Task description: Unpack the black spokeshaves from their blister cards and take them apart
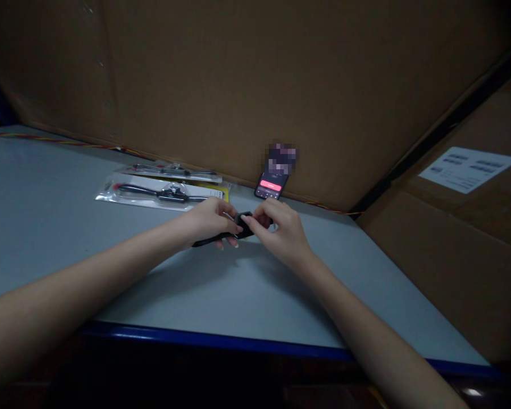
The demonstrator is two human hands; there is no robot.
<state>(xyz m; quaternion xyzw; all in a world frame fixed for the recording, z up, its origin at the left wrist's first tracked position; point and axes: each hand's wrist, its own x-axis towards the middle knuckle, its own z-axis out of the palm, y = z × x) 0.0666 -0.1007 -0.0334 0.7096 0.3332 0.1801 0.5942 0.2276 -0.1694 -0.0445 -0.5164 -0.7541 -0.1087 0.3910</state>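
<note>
Both my hands hold a black spokeshave [244,225] a little above the table, and much of it is hidden behind my fingers. One dark handle sticks out to the left below my left hand [215,220], whose thumb and fingers close on the body. My right hand [280,225] grips the other side, with its thumb pressed on the middle part. A packaged spokeshave [170,195] in clear plastic with a white card lies just behind my left hand. Behind that is a second flat package [174,171] with a similar dark tool.
A phone [276,170] with a lit screen leans against the cardboard wall [221,85] at the back. Twisted red and yellow wires [68,140] run along the table's [196,289] rear edge. A cardboard box [460,255] with a white label [468,168] stands at right.
</note>
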